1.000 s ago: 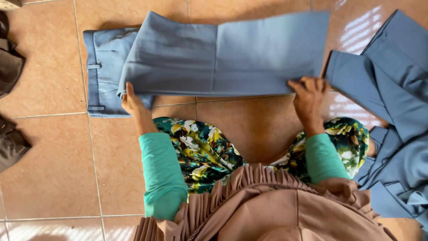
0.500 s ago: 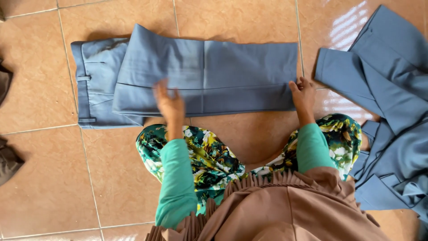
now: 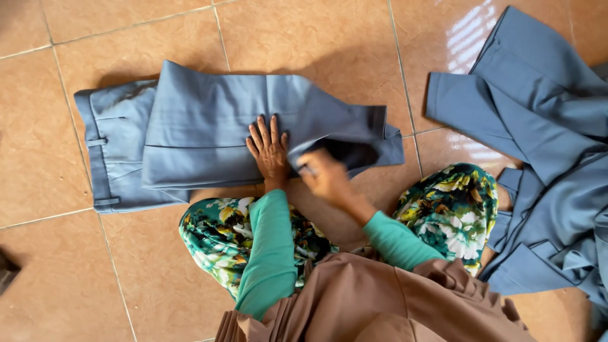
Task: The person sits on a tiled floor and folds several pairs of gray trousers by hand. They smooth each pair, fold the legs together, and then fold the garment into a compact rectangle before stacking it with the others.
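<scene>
A pair of grey-blue trousers (image 3: 190, 133) lies folded on the tiled floor in front of me, waistband to the left. My left hand (image 3: 268, 149) presses flat on the middle of the folded legs, fingers spread. My right hand (image 3: 324, 177), blurred, grips the lower edge of the right end of the trouser legs (image 3: 354, 136), which is lifted and curling over toward the left. Both arms wear teal sleeves.
A heap of more grey-blue garments (image 3: 538, 145) lies on the floor at the right. My knees in floral fabric (image 3: 453, 209) and a brown cloth (image 3: 373, 304) fill the bottom. A dark object (image 3: 6, 272) sits at the left edge.
My left hand moved right from the trousers' left part to their middle. My right hand moved left from the hem end, lifting that end over.
</scene>
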